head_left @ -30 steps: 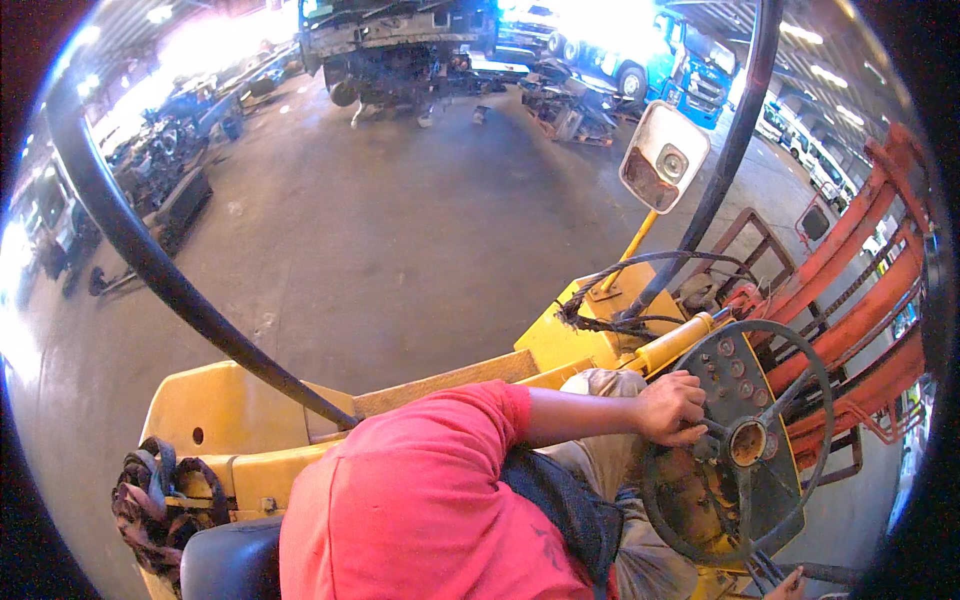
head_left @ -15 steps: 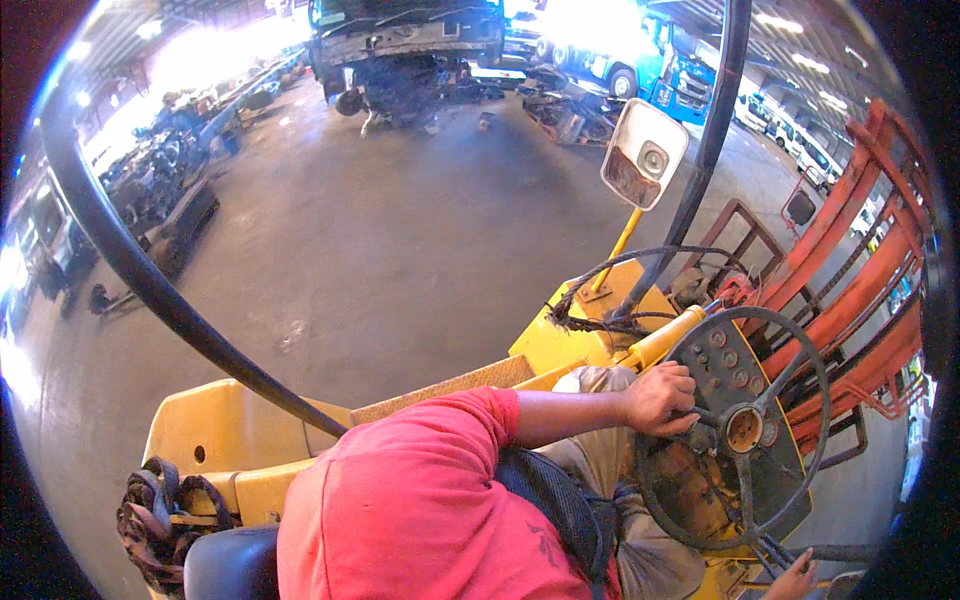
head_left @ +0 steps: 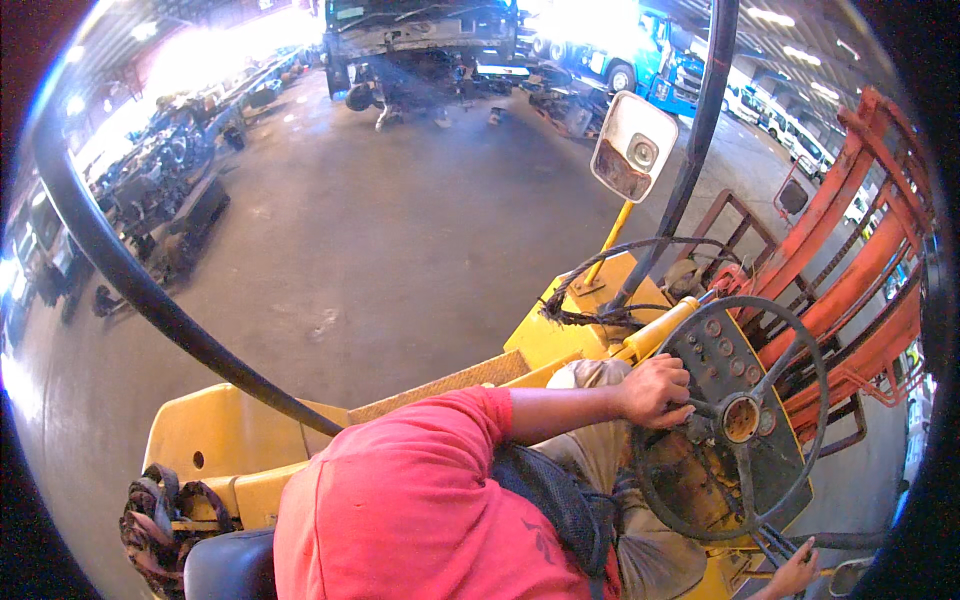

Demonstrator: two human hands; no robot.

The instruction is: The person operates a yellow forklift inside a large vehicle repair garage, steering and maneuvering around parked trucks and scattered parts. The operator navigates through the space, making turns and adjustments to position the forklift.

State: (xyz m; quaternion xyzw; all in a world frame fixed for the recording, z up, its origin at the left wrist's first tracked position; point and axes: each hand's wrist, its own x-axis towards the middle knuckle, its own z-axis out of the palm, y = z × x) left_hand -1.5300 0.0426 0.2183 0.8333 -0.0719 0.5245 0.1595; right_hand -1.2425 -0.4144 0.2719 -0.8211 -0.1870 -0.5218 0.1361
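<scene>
My left hand [head_left: 655, 391] is closed at the left side of the black steering wheel [head_left: 819, 425], wrapped round the inner end of its left spoke region. At the lower right edge, my right hand [head_left: 795, 574] has its fingers closed at the ends of thin dark control levers [head_left: 768, 541] below the wheel; its palm side is partly hidden. Behind the wheel stands a dark instrument panel [head_left: 712, 352] with several round gauges. My left arm in a red sleeve [head_left: 450, 420] reaches across from the seat.
The yellow vehicle body [head_left: 230, 430] surrounds me, with a mirror [head_left: 634, 147] on a yellow post and an orange mast [head_left: 850, 260] at right. Grey floor [head_left: 400, 230] stretches toward a dark truck [head_left: 420, 40]. Scrap parts [head_left: 170, 200] line the left; a blue truck [head_left: 655, 60] stands beyond.
The dark truck and scrap have shifted slightly rightward in view, and the mirror slightly left. My left hand keeps its hold at the wheel. More of my right hand shows, slightly higher.
</scene>
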